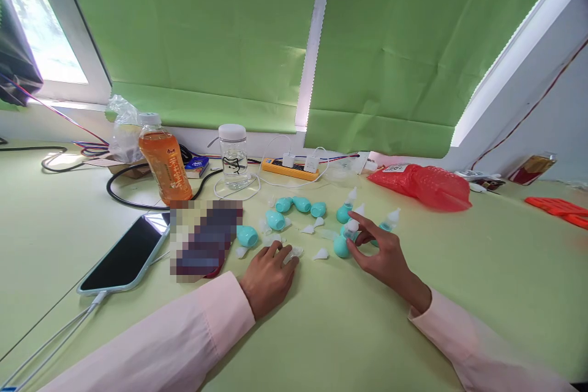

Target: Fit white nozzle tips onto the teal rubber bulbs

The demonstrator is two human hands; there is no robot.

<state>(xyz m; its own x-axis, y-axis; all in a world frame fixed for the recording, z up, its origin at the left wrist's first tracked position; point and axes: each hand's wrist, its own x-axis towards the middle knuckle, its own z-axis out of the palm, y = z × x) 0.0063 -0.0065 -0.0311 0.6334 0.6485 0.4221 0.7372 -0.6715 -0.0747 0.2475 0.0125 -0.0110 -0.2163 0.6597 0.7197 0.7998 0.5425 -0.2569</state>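
My right hand (383,251) pinches a small teal squeeze bulb (341,247) with a clear collar and whitish tip, between thumb and index finger. Close around it stand more teal bulbs fitted with clear nozzles, one bulb (343,214) just behind and another partly hidden by the fingers. On the table my left hand (271,269) lies palm down, its thumb and index finger closed about a clear plastic piece (294,252). Beyond it are several bare teal bulbs, the nearest bulb (247,236) on its side. Small white tips, such as one tip (321,254), lie between the hands.
To the left are a phone (126,254) on a cable, a blurred-out phone (206,239) and an orange drink bottle (165,162). A clear jar (233,156), a yellow power strip (289,169) and a red plastic bag (427,187) stand along the back.
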